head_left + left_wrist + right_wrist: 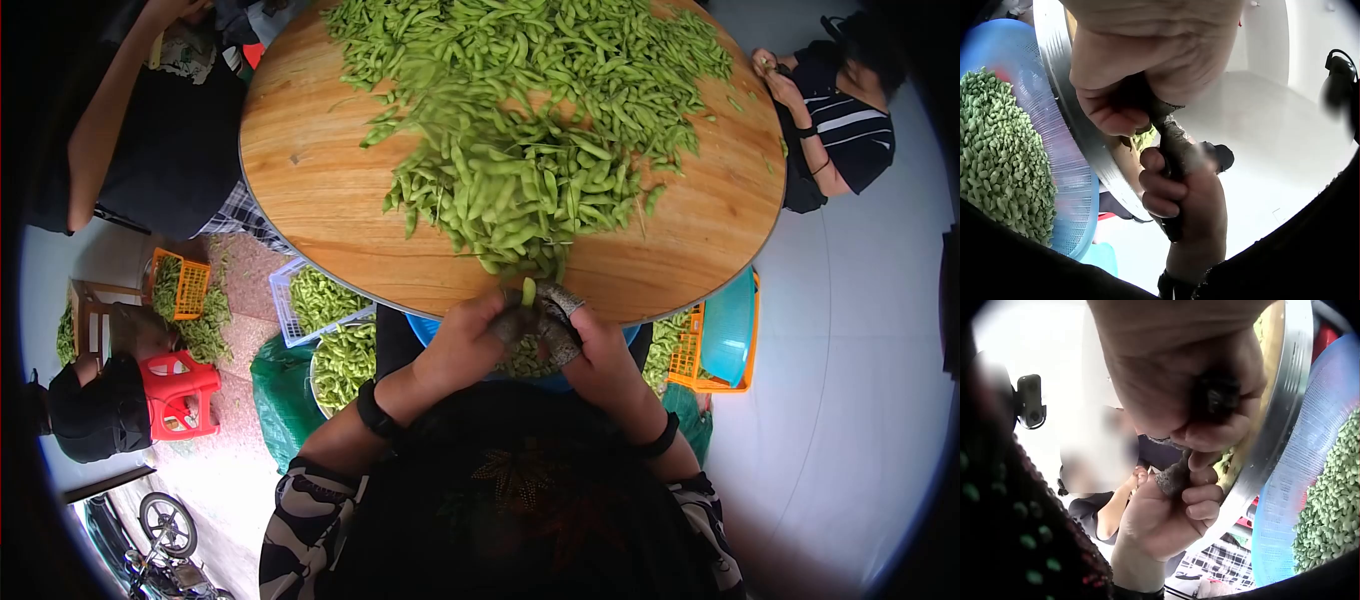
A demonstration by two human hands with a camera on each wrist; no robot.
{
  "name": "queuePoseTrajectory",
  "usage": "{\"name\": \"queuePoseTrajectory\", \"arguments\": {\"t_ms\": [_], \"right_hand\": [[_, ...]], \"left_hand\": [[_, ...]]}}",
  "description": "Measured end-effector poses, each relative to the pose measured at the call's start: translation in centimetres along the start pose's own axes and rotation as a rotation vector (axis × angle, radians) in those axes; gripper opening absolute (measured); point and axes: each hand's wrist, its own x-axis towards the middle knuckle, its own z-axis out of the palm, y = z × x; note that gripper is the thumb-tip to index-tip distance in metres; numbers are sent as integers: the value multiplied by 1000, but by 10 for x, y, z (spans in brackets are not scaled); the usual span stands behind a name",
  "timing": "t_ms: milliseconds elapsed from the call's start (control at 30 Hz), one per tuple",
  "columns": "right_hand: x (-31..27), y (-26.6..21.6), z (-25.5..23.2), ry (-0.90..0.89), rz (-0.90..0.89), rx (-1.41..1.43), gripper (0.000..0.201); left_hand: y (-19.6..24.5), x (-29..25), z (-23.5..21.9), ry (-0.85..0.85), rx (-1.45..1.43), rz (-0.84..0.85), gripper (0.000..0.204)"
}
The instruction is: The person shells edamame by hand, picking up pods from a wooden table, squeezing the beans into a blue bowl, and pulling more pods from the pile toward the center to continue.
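Just past the round table's near edge, my left hand (468, 342) pinches a green soybean pod (528, 291) upright at its fingertips. My right hand (600, 355) meets it there, thumb side close against the pod. Dark grey covers (561, 343) wrap the thumbs. In the left wrist view the right fingers (1161, 185) curl round a dark object (1173, 229), whose kind I cannot tell. Below the hands, a blue mesh basket (1072, 181) holds shelled green beans (1004, 156). A large heap of soybean pods (520, 180) covers much of the wooden table (320, 215).
A person (160, 140) sits at the table's left and another (840, 120) at its right. Crates of pods stand by both sides, one white (288, 322), one orange (685, 355). A red stool (178, 392) and a motorcycle (172, 545) are farther left.
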Motion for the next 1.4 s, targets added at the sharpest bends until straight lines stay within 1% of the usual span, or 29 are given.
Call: {"name": "queuePoseTrajectory", "arguments": {"t_ms": [67, 233, 300, 367, 400, 433, 467, 533, 600, 633, 667, 700, 767, 800, 833, 867, 900, 967, 1000, 1067, 1100, 1167, 1200, 1233, 1267, 1300, 1333, 1367, 1400], "right_hand": [[-1, 0, -1, -5, 5, 8, 42], [-2, -3, -2, -7, 3, 53, 35], [-1, -11, -4, -48, 119, 115, 33], [-1, -6, -1, -41, 89, 118, 31], [-1, -5, 0, -33, 61, 121, 30], [0, -7, 1, -31, 63, 123, 30], [1, -11, 2, -53, 146, 179, 30], [1, -9, 3, -66, 229, 241, 30], [-1, 2, 4, -219, 509, 639, 33], [-3, 3, 1, -215, 511, 642, 33], [-5, 3, -1, -265, 565, 836, 32], [-7, 2, -3, -315, 617, 1031, 32], [-4, -2, -6, -328, 644, 1057, 32], [-3, -4, -7, -347, 671, 1077, 31], [-2, -5, -6, -347, 671, 1077, 31], [-1, -6, -3, -333, 632, 887, 31], [0, -7, -1, -319, 591, 699, 31], [0, -10, -2, -342, 514, 670, 31], [0, -11, -2, -359, 435, 639, 31], [-2, -16, -2, -325, 419, 659, 32], [-3, -18, -2, -294, 402, 675, 32], [-5, -17, -1, -275, 453, 708, 32], [-6, -16, -1, -259, 505, 739, 33], [-7, -15, -2, -258, 505, 740, 33], [-8, -13, -4, -261, 508, 790, 33], [-9, -11, -5, -265, 511, 839, 33], [-10, -3, 0, -264, 510, 840, 33], [-12, 11, 8, -133, 299, 523, 32], [-12, 15, 12, -3, 91, 205, 32]], "left_hand": [[-3, -1, 1, 58, 171, 168, 18], [2, -3, 2, 77, 206, 178, 18], [3, -4, 1, 88, 193, 196, 17], [0, -5, -2, 95, 394, 291, 14], [1, -5, -1, 93, 395, 290, 14], [1, -4, 1, 154, 563, 445, 12], [1, -4, 2, 213, 731, 601, 11], [-1, -5, -1, 172, 757, 611, 10], [-3, -6, -8, 133, 781, 621, 9], [-3, -7, -16, -76, 314, 256, 9], [-4, -8, -21, -272, -155, -116, 9], [-7, -9, -23, -276, -154, -120, 9], [-15, -8, -26, -353, -447, -238, 10], [-13, -8, -23, -354, -446, -238, 10], [-10, -8, -17, -242, -177, -23, 11], [-7, -9, -12, -126, 91, 187, 13], [-4, -11, -10, -123, 89, 183, 13], [0, -13, -9, 93, 672, 495, 20], [-2, -13, -8, 92, 675, 494, 20], [-7, -14, -5, 147, 930, 547, 22], [-5, -12, -4, 144, 931, 547, 22], [2, -8, -4, 53, 497, 619, 16], [5, -11, -4, 52, 497, 620, 16], [8, -16, -5, -26, 93, 210, 7], [10, -20, -7, -100, -308, -206, 8], [8, -20, -9, -101, -308, -206, 8], [4, -20, -12, -160, -160, -204, 7], [1, -20, -14, -220, -12, -203, 11], [-1, -20, -12, -222, -10, -204, 11]]}}
